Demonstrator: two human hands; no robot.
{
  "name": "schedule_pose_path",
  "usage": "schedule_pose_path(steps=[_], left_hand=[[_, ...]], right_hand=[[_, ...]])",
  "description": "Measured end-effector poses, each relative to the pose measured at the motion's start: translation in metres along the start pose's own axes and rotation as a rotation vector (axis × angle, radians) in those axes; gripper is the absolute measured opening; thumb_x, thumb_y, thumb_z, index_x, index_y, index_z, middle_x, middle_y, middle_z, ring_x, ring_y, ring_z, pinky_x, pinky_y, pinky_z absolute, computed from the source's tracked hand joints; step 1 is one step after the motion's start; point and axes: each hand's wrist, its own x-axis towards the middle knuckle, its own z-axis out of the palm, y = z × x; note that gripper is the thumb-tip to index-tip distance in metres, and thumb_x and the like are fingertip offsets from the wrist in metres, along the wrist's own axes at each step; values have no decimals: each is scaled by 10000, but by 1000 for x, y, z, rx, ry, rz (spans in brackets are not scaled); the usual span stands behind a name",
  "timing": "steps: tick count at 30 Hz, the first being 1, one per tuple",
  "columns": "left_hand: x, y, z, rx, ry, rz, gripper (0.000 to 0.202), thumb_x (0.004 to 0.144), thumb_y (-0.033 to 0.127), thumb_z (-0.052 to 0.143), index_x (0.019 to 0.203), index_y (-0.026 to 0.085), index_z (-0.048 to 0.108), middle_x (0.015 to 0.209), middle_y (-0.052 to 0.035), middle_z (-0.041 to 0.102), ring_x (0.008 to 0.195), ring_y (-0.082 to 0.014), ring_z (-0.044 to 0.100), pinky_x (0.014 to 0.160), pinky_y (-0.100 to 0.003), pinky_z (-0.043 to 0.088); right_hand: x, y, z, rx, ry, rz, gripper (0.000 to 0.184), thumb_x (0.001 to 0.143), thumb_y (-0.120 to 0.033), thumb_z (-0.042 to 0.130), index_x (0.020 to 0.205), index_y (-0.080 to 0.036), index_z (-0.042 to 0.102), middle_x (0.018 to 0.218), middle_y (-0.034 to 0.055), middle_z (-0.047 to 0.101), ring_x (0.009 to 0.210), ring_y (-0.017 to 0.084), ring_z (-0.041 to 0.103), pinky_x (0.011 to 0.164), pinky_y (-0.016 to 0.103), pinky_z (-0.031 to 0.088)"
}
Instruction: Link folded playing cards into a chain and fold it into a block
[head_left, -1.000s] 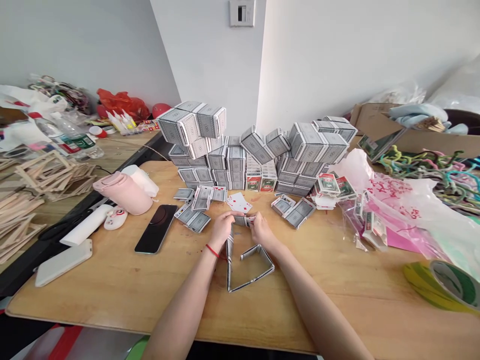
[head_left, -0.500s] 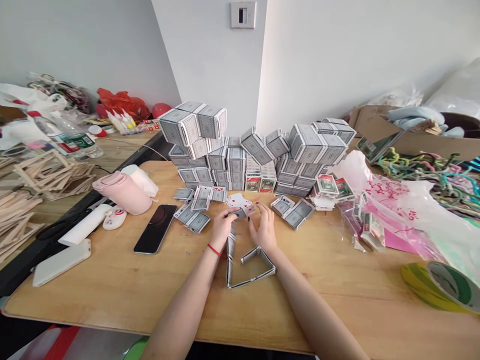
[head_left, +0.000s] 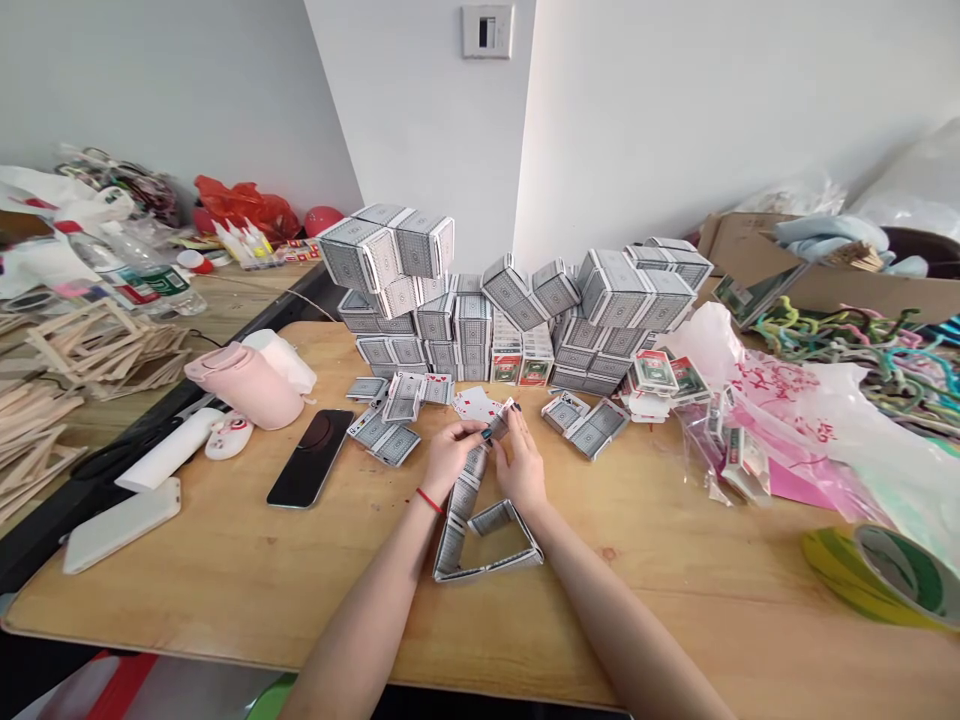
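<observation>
My left hand (head_left: 448,457) and my right hand (head_left: 519,462) meet over the middle of the wooden table (head_left: 247,580). Both pinch a folded playing card (head_left: 498,419) at the far end of a strip of linked folded cards (head_left: 484,540). The strip lies bent into a rough triangle between my forearms, its left arm tilted up toward my fingers. A red string circles my left wrist. Loose face-up cards (head_left: 474,402) lie just beyond my fingertips.
A wall of stacked grey card boxes (head_left: 510,310) stands behind. A black phone (head_left: 313,457), a white power bank (head_left: 120,524) and a pink pouch (head_left: 244,384) lie left. Plastic bags (head_left: 795,420), a tape roll (head_left: 885,575) and a cardboard box (head_left: 787,265) are on the right.
My hands have drawn together and lifted a card upright at the strip's far end. The triangle of cards has tipped and shifted slightly left and toward me.
</observation>
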Motion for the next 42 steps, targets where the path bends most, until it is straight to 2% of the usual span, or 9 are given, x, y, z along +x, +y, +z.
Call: schedule_pose_path(steps=[5,9,13,19,22,26,29,37,42], left_hand=[[0,-2,-2,38,-37,49,108,579,177,646,682,156,672,773,-41,676,760,-167,599,770,-302,443],[1,-5,-5,62,-71,82,104,588,182,649,688,161,666,760,-32,672,757,-162,598,777,-298,441],[0,-4,-4,29,-103,91,85,586,198,659,659,157,653,750,-30,669,745,-161,597,771,-299,444],[-1,-1,-4,-11,-80,80,80,569,196,660,632,152,640,706,-22,655,687,-148,585,716,-287,453],[1,-2,-6,-14,-61,77,58,556,182,652,599,150,630,672,-16,643,668,-142,576,711,-283,450],[4,-6,-8,5,-36,76,51,537,167,638,585,151,626,668,-17,646,667,-146,578,717,-290,448],[5,-10,-9,36,-25,81,55,537,164,629,590,152,631,684,-24,656,682,-156,588,728,-300,446],[3,-9,-6,64,-17,96,13,551,168,617,561,162,612,688,-20,657,711,-165,592,754,-307,437],[2,-5,-6,94,-52,81,31,548,164,620,577,163,610,647,1,626,656,-141,562,706,-278,431]], right_hand=[[4,-3,-4,59,-23,9,613,815,-181,421,1377,-181,177,1418,83,258,1304,206,232,1041,406,295],[9,0,-9,133,-45,-8,640,774,-185,481,1360,-191,224,1396,86,297,1292,215,254,1043,412,286],[11,4,-11,200,-69,-13,621,747,-191,516,1325,-185,290,1322,103,405,1232,226,355,1011,405,328],[9,6,-13,237,-77,28,424,797,-166,431,1219,-208,428,1114,79,587,997,197,564,854,347,459],[10,6,-15,211,-81,24,344,818,-175,415,1149,-224,498,1004,52,635,889,180,604,794,321,483],[12,7,-16,153,-24,-38,278,833,-209,422,1046,-225,599,1029,68,612,975,188,557,848,315,453],[13,8,-15,115,-6,-5,260,838,-252,427,972,-219,647,907,74,622,865,182,577,771,294,475],[11,13,-18,-32,-145,40,287,830,-264,401,762,-203,673,680,66,642,636,178,570,579,255,425],[12,13,-21,-103,-173,24,255,796,-221,425,740,-199,673,672,67,658,595,175,571,544,245,390]])
